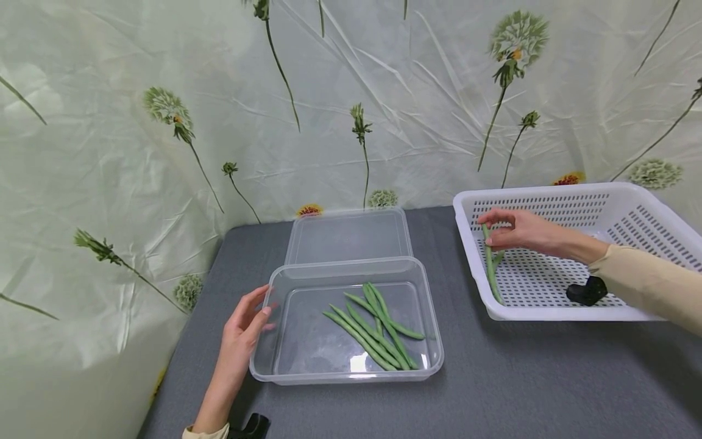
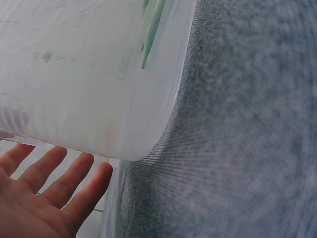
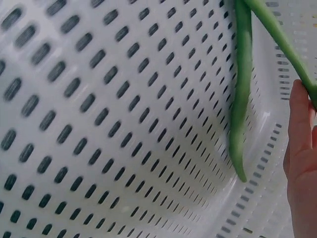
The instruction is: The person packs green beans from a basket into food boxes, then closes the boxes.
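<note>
In the white perforated basket (image 1: 554,314), my right hand (image 1: 518,231) pinches one end of a green bean (image 1: 490,265) between thumb and fingers. A second green bean (image 3: 241,99) lies on the basket floor near the wall, seen in the right wrist view. My left hand (image 1: 241,332) is at the left side of a clear plastic container (image 1: 307,378), its fingers fairly straight against the outer wall. In the left wrist view, the fingertips (image 2: 101,173) are at the container's edge. Several green beans (image 1: 378,335) lie in the right half of the container.
A clear flat lid (image 1: 351,238) lies behind the container on the grey tablecloth (image 1: 460,390). Floral plastic sheeting (image 1: 329,152) hangs behind and to the left of the table. The basket stands at the right, apart from the container.
</note>
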A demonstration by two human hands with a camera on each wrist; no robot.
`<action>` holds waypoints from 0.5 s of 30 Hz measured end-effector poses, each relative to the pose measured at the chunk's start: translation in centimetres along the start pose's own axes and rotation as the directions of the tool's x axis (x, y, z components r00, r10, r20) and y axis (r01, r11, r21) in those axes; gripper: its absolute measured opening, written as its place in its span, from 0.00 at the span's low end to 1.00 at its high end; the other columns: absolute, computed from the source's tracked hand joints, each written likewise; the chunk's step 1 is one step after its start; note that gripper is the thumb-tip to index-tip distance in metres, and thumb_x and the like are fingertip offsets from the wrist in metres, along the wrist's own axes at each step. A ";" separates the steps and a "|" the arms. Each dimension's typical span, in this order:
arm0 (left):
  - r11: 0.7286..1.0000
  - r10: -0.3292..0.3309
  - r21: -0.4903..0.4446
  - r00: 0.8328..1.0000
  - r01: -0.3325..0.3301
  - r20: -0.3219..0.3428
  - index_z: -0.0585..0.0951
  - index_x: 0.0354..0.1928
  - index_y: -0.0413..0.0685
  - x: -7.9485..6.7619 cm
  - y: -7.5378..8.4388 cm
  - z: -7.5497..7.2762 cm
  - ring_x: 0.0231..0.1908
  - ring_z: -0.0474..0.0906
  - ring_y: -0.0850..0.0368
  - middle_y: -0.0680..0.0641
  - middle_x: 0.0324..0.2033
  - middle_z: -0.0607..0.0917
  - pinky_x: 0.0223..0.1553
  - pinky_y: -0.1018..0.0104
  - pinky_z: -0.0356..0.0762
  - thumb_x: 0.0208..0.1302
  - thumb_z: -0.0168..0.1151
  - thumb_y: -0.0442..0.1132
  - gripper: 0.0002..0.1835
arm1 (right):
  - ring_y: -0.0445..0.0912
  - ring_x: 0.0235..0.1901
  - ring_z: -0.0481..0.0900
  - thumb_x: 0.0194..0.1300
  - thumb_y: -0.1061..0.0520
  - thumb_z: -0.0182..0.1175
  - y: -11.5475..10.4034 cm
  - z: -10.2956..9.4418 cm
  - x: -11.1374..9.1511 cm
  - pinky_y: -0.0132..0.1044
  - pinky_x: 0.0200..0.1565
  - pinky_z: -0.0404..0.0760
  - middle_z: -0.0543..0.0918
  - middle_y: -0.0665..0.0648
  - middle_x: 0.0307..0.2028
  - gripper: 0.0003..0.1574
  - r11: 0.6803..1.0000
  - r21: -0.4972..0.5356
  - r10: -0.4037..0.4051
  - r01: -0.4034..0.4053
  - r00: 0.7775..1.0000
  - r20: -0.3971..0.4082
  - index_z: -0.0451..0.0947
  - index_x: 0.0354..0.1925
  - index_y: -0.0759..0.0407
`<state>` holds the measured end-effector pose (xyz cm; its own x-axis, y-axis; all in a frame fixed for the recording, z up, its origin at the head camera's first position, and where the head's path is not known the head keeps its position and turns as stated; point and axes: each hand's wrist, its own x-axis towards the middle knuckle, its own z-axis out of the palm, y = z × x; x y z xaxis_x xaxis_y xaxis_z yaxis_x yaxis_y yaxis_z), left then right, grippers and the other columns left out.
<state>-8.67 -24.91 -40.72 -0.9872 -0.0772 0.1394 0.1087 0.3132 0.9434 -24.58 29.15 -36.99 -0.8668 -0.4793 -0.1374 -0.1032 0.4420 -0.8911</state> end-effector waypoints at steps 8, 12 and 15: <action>1.000 -0.008 0.005 1.000 0.008 -0.003 0.69 0.68 0.49 0.0 0.0 0.0 0.56 0.77 0.55 0.46 0.64 0.74 0.44 0.63 0.80 0.75 0.53 0.38 0.22 | 0.40 0.48 0.81 0.70 0.64 0.59 -0.3 0.0 0.2 0.37 0.50 0.80 0.80 0.61 0.54 0.38 0.990 0.135 0.035 -0.043 0.997 0.066 0.54 0.70 0.76; 1.000 -0.006 0.002 1.000 0.006 -0.005 0.69 0.68 0.48 0.0 0.0 0.1 0.56 0.78 0.53 0.45 0.64 0.74 0.44 0.64 0.81 0.75 0.53 0.37 0.22 | 0.42 0.48 0.82 0.71 0.65 0.57 -0.4 -0.1 0.5 0.40 0.51 0.80 0.83 0.56 0.49 0.26 0.981 0.187 0.029 -0.054 0.991 0.132 0.65 0.61 0.80; 1.000 -0.004 -0.002 1.000 0.004 -0.006 0.69 0.68 0.48 0.0 0.0 0.0 0.56 0.78 0.53 0.45 0.64 0.74 0.44 0.63 0.81 0.75 0.53 0.37 0.22 | 0.49 0.47 0.83 0.74 0.66 0.51 -0.5 -0.4 0.5 0.49 0.51 0.80 0.83 0.60 0.48 0.19 0.965 0.255 0.004 -0.057 0.979 0.205 0.65 0.58 0.77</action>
<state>-8.72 -24.88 -40.78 -0.9869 -0.0838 0.1378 0.1055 0.3112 0.9445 -25.13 28.99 -36.41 -0.7488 -0.6229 -0.2265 0.0742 0.2609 -0.9625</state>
